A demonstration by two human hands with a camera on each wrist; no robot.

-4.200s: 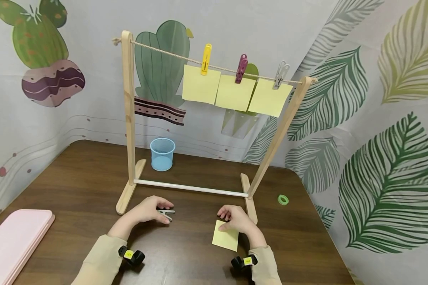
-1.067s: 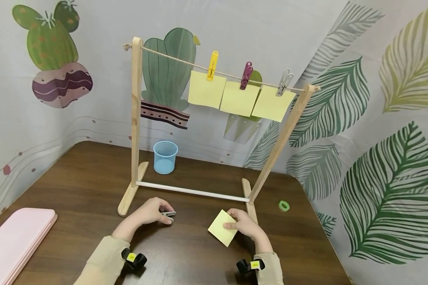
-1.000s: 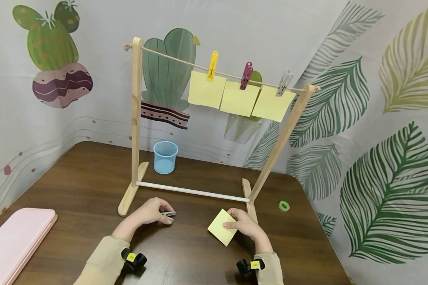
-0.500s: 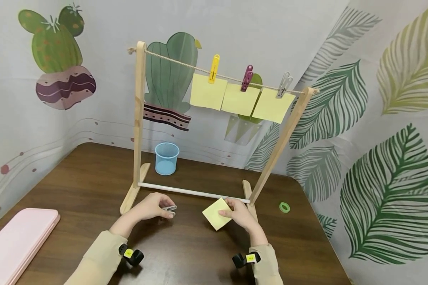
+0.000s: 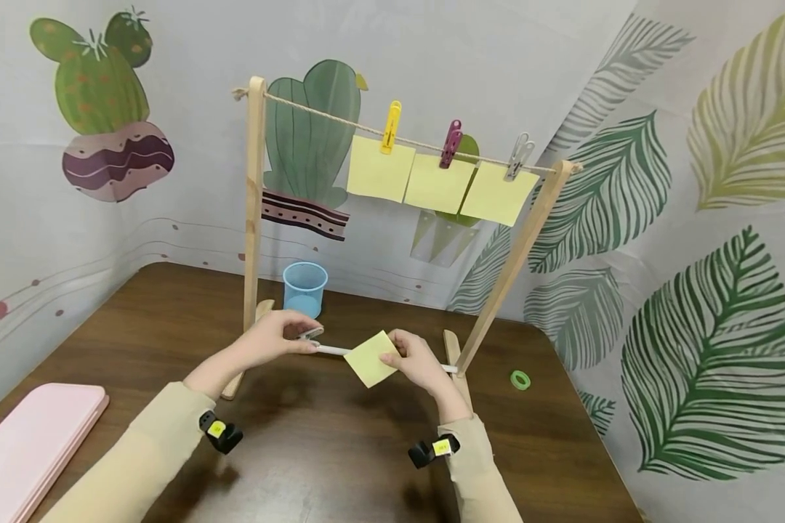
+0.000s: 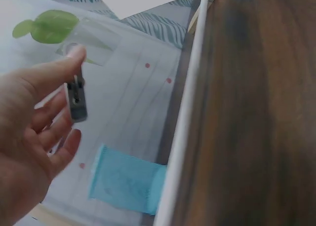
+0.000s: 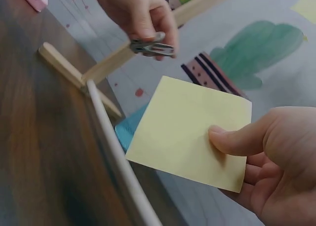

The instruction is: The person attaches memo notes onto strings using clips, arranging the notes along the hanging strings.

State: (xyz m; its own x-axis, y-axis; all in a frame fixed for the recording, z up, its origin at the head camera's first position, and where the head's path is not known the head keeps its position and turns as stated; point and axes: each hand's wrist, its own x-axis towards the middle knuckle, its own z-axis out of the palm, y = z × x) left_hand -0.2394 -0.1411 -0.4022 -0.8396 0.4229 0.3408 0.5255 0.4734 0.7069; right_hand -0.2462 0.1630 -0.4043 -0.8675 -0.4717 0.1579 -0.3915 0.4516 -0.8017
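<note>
My left hand (image 5: 271, 338) pinches a grey clothespin (image 6: 76, 100) between thumb and fingers, raised in front of the rack's white crossbar (image 5: 332, 351). To its right, my right hand (image 5: 419, 361) holds a square yellow sticky note (image 7: 190, 134), thumb on its face and fingers behind. In the head view the note overlaps the crossbar. Above both hands, a rope (image 5: 314, 111) runs between two wooden posts. Three yellow notes hang from it, under a yellow clothespin (image 5: 390, 127), a purple clothespin (image 5: 451, 144) and a grey clothespin (image 5: 519, 157).
Behind the left hand stands a blue mesh cup (image 5: 305, 287). A green ring (image 5: 520, 380) lies right of the rack, and a pink flat case (image 5: 35, 443) at the table's left. The wooden posts (image 5: 254, 203) rise on both sides, before a patterned cloth backdrop.
The right hand has picked the sticky note up off the table. Over the last half second both hands have risen toward the rack, the right also moving left with the note.
</note>
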